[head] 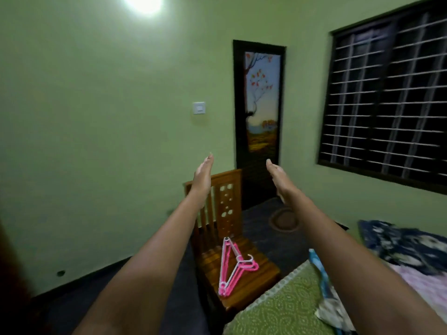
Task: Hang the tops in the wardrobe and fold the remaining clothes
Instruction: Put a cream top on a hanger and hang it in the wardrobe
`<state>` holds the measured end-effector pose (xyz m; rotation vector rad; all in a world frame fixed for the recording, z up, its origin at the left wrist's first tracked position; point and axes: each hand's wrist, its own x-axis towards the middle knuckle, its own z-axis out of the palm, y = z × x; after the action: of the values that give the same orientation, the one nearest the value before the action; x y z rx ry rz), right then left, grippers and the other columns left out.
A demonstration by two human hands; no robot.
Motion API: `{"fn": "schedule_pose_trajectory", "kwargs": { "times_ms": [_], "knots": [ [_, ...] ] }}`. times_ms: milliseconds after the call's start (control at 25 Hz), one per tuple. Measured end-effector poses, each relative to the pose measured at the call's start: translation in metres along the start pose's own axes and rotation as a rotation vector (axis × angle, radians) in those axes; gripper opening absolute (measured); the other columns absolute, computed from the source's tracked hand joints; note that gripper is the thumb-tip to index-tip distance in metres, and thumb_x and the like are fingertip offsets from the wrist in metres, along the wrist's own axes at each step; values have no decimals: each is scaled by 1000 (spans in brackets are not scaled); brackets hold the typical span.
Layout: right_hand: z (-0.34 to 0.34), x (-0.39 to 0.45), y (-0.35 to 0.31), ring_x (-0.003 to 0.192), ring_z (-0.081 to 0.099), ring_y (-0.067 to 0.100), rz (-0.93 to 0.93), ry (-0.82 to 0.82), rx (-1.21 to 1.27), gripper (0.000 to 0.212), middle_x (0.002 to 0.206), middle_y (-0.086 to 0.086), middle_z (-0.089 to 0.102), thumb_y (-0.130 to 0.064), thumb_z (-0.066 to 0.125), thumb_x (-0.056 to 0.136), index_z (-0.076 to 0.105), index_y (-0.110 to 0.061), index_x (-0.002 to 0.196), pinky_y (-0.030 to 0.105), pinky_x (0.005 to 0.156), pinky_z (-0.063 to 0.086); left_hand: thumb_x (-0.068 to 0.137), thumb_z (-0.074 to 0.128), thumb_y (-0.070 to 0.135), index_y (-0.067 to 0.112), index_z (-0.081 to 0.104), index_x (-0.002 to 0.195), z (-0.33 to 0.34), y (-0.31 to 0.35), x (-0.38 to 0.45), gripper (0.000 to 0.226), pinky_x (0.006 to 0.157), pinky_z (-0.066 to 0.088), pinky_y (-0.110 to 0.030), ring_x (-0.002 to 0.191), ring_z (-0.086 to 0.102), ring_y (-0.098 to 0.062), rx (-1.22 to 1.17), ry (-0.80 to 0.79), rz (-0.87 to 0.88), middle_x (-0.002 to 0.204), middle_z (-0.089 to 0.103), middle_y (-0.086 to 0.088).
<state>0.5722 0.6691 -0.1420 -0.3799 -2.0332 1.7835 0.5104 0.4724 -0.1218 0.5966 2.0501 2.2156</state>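
Observation:
Both my arms stretch forward at chest height. My left hand and my right hand are held flat with straight fingers, palms facing each other, and hold nothing. Below them a small stack of pink and white hangers lies on the seat of a wooden chair. On the bed at the lower right lie clothes: a blue and white piece, a dark blue patterned garment and a pale pink one. No wardrobe is in view.
The bed with a green patterned cover fills the lower right. A dark door with a painted panel stands ahead, a barred window on the right wall, a round mat on the dark floor.

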Motion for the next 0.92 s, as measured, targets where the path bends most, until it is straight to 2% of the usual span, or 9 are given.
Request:
{"fn": "schedule_pose_trajectory", "kwargs": {
  "times_ms": [120, 240, 400, 480, 600, 680, 800, 920],
  "knots": [
    [-62, 20, 6, 142, 26, 20, 1, 282, -24, 63, 155, 7, 28, -45, 36, 100, 27, -6, 148, 31, 112, 19, 101, 36, 40, 12, 27, 149, 63, -4, 65, 56, 118, 16, -30, 144, 23, -16, -78, -257, -11, 153, 30, -1],
    [-113, 6, 12, 142, 26, 20, 40, 530, -79, 62, 153, 5, 29, -45, 34, 101, 28, -6, 148, 31, 112, 20, 99, 38, 46, 15, 31, 148, 129, -9, 101, 58, 117, 18, -31, 142, 26, -16, -119, -478, -33, 152, 33, 1],
    [-165, -48, 33, 142, 26, 24, 168, 783, -143, 66, 156, 8, 25, -49, 34, 100, 24, -7, 149, 36, 113, 20, 101, 32, 43, 19, 27, 149, 211, -37, 99, 54, 119, 15, -37, 144, 23, -14, -91, -750, 2, 155, 28, 2],
    [-186, -74, 40, 142, 25, 27, 238, 877, -160, 71, 157, 8, 23, -56, 32, 98, 22, -8, 150, 41, 114, 21, 99, 31, 52, 26, 25, 150, 241, -47, 87, 57, 117, 16, -39, 144, 22, -14, -83, -861, -32, 155, 27, 5],
    [-214, -104, 48, 140, 28, 31, 306, 984, -191, 73, 155, 11, 26, -59, 29, 97, 23, -8, 149, 47, 113, 23, 92, 32, 65, 29, 25, 150, 278, -63, 72, 68, 118, 18, -43, 144, 22, -18, -64, -950, -92, 157, 24, 3],
    [-233, -111, 58, 139, 30, 31, 334, 1026, -195, 74, 154, 12, 28, -60, 30, 96, 24, -8, 148, 47, 112, 25, 93, 32, 64, 29, 24, 150, 304, -81, 69, 68, 118, 18, -45, 144, 21, -19, -41, -994, -101, 158, 22, 2],
    [-265, -104, 94, 136, 35, 31, 391, 1027, -166, 73, 152, 13, 30, -58, 34, 96, 25, -5, 145, 46, 109, 29, 95, 32, 60, 27, 25, 150, 343, -113, 67, 64, 117, 20, -47, 144, 22, -21, 4, -1003, -152, 158, 22, 1],
    [-296, -87, 148, 130, 43, 33, 484, 991, -133, 70, 149, 17, 33, -52, 35, 98, 25, 0, 145, 44, 104, 35, 96, 35, 56, 23, 27, 149, 380, -160, 72, 63, 114, 28, -47, 141, 29, -24, 59, -982, -274, 156, 25, 0]
  ]
}}
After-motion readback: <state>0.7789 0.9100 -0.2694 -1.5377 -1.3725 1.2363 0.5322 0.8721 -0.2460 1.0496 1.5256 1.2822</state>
